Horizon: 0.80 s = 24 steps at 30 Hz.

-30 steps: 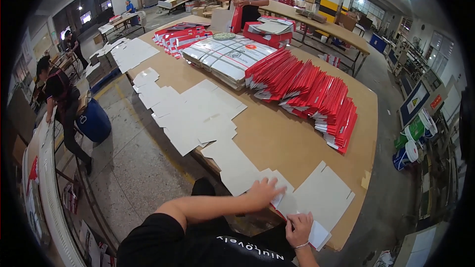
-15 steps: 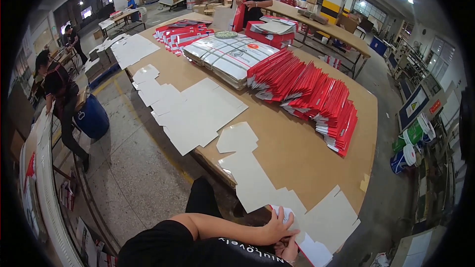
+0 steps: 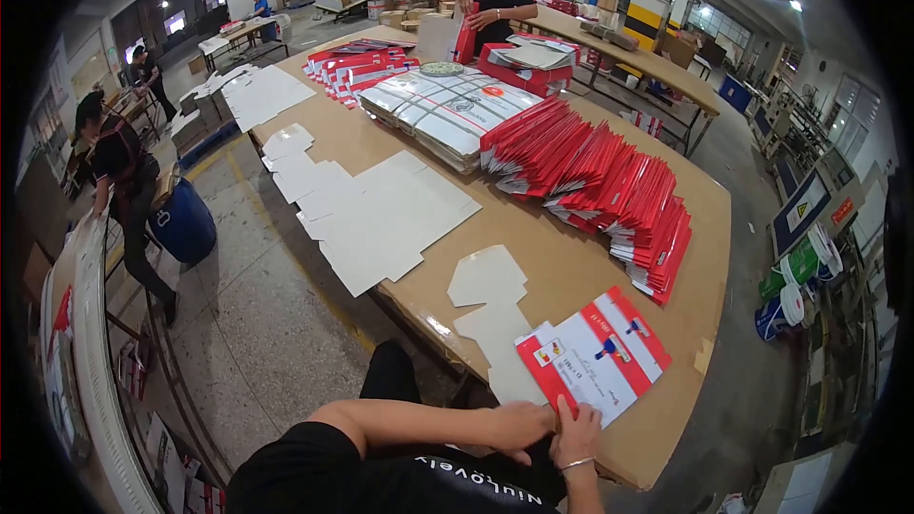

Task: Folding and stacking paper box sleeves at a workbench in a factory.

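A red-and-white printed cardboard blank [image 3: 595, 357] lies on the near right of the table, printed face up, its near edge at the table's front. My right hand [image 3: 578, 431], with a bracelet at the wrist, is closed on that near edge, thumb on its red strip. Reaching across from the left, my left hand [image 3: 524, 426] is closed beside it at the same corner, its fingertips partly hidden. Under and left of the printed blank lie plain off-white cardboard blanks [image 3: 490, 324], face down and overlapping.
A fanned row of red folded cartons [image 3: 609, 186] crosses the table [image 3: 495, 219]. Behind it lies a strapped stack of printed sheets [image 3: 447, 109]. More plain blanks [image 3: 381, 219] overhang the left edge. A co-worker [image 3: 487, 0] handles a carton at the far end; blue barrel [image 3: 183, 221] on the floor.
The blank at my hands now shows its red-and-white printed face, spread over the table; before, mostly plain board showed there. My right hand has come up onto its near edge. The view shifted slightly.
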Tool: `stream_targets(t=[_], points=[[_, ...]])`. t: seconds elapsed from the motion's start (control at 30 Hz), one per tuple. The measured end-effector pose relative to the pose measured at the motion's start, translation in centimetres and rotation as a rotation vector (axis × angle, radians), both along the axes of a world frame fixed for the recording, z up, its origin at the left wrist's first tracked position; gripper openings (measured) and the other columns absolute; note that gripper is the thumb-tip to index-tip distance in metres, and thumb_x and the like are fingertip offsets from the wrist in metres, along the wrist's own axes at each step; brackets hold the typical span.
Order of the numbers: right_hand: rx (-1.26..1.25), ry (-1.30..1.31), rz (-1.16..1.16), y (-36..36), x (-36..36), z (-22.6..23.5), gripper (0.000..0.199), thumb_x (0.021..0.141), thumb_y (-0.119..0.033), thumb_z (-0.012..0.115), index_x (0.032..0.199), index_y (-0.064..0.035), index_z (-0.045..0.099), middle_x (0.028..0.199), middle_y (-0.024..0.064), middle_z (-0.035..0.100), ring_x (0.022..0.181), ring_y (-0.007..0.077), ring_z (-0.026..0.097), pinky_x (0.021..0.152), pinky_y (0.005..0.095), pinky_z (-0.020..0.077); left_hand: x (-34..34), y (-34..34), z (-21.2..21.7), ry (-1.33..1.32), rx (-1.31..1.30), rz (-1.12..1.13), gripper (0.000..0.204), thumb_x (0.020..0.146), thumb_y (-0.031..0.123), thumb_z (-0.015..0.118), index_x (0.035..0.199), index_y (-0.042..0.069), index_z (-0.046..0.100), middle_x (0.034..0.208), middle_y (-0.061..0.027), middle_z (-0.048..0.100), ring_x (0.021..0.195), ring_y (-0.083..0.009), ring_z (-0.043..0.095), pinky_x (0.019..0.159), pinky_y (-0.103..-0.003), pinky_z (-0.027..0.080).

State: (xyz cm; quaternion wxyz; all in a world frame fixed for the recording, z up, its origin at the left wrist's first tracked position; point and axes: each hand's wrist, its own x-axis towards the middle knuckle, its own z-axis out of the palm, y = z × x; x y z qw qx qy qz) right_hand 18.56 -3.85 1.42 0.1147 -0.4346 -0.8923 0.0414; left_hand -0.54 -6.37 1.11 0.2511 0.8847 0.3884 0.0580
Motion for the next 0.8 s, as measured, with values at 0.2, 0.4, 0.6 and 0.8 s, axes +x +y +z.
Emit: stream_targets(t=[0.2, 0.4, 0.6, 0.8], points=[[-0.085, -0.088, 0.042, 3.4, -3.1, 0.6, 0.06, 0.084, -0.033, 0.065, 0.141, -0.0179, 0.051, 0.136, 0.0178, 0.045, 0.127, 0.0439, 0.038, 0.105, 0.0625, 0.0284, -8.8, 0.2, 3.7, 0.566, 0.019, 0.481, 0.09, 0.061, 0.054, 0.084, 0.128, 0.0, 0.055, 0.133, -0.0228, 0.052, 0.124, -0.0379, 0.052, 0.103, -0.051, 0.043], [-0.126, -0.068, 0.134, 1.8, -2.8, -2.5, 0.056, 0.094, -0.04, 0.055, 0.148, -0.0304, 0.045, 0.159, 0.0037, 0.033, 0.146, 0.0454, 0.021, 0.113, 0.0719, 0.0095, -13.5, -0.4, -3.2, 0.199, 0.556, 0.336, 0.087, 0.078, 0.042, 0.073, 0.15, 0.007, 0.037, 0.151, -0.0205, 0.038, 0.14, -0.0356, 0.037, 0.115, -0.045, 0.031], [-0.138, 0.08, 0.068, 1.0, -1.1, -1.6, 0.052, 0.096, -0.035, 0.053, 0.146, -0.0242, 0.049, 0.154, 0.0153, 0.039, 0.143, 0.0442, 0.03, 0.115, 0.0683, 0.0133, -13.1, 3.0, 0.8, 0.314, 0.145, 0.139, 0.042, 0.083, 0.025, 0.063, 0.123, 0.014, 0.063, 0.114, -0.0144, 0.064, 0.104, -0.0343, 0.065, 0.086, -0.046, 0.051], [0.181, 0.536, 0.191, 2.7, 3.3, -3.0, 0.05, 0.103, -0.041, 0.043, 0.138, -0.0073, 0.056, 0.149, 0.024, 0.043, 0.141, 0.0438, 0.036, 0.116, 0.063, 0.0177, -12.6, 11.5, -0.2, 0.284, -0.239, -0.14, 0.028, 0.08, 0.033, 0.067, 0.098, 0.014, 0.075, 0.089, -0.0148, 0.071, 0.091, -0.0329, 0.069, 0.078, -0.047, 0.052]])
